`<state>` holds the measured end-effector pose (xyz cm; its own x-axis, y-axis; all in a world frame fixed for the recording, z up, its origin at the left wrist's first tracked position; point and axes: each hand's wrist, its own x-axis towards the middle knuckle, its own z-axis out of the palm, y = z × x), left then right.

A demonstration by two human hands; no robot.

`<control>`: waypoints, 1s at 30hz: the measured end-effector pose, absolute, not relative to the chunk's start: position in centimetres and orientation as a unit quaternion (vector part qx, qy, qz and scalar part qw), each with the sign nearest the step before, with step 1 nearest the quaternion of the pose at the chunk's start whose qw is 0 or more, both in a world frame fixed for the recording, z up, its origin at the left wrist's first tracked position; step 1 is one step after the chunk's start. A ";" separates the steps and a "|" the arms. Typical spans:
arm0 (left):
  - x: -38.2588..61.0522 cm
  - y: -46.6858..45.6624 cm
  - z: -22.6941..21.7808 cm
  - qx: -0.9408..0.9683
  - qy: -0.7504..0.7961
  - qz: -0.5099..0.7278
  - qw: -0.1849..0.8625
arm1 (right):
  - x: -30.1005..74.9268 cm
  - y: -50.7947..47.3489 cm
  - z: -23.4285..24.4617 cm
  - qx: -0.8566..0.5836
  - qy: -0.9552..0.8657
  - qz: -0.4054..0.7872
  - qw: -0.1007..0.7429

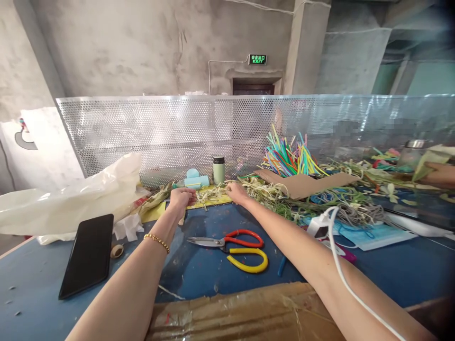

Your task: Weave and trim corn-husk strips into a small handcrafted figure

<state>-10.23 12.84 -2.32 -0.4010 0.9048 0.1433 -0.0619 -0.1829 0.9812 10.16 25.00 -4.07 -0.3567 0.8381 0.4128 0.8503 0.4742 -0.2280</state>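
Observation:
My left hand (182, 197) reaches to the far side of the blue table, its fingers bent together beside the yellow sheet (151, 213). What it holds, if anything, is too small to make out. My right hand (237, 192) pinches at the edge of a heap of pale green husk strips (263, 192). Thin loose strips (209, 194) lie between the two hands. Scissors (227, 246) with one red and one yellow handle rest nearer to me, between my forearms, and neither hand touches them.
A perforated metal screen (177, 137) borders the far side. Near it stand a green bottle (219, 170) and colourful pipe cleaners (291, 156). A black phone (87, 255) lies left, cardboard (241, 312) in front. A white cable (336, 255) crosses my right forearm. Another person's hand (441, 174) is far right.

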 end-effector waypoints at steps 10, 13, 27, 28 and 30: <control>-9.9 13.4 -2.5 0.418 0.523 0.633 0.389 | 9.8 24.3 -1.4 -0.441 -0.751 0.210 0.445; -9.7 13.4 -2.4 0.420 0.513 0.636 0.395 | 8.5 23.1 -0.8 -0.398 -0.760 0.261 0.442; -10.3 14.1 -2.7 0.339 0.456 0.730 0.380 | 7.7 23.0 -0.4 -0.403 -0.851 0.118 0.315; -10.6 14.0 -2.7 0.331 0.458 0.729 0.387 | 8.4 23.6 -0.7 -0.420 -0.852 0.092 0.299; -10.7 13.9 -2.8 0.321 0.456 0.722 0.409 | 9.3 24.4 -1.8 -0.437 -0.860 0.050 0.257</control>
<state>-10.74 13.91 -2.77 -0.4594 0.8836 0.0908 -0.2985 -0.2498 0.9211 9.28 24.41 -1.75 -0.4855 0.7783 0.3981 0.7272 0.6123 -0.3103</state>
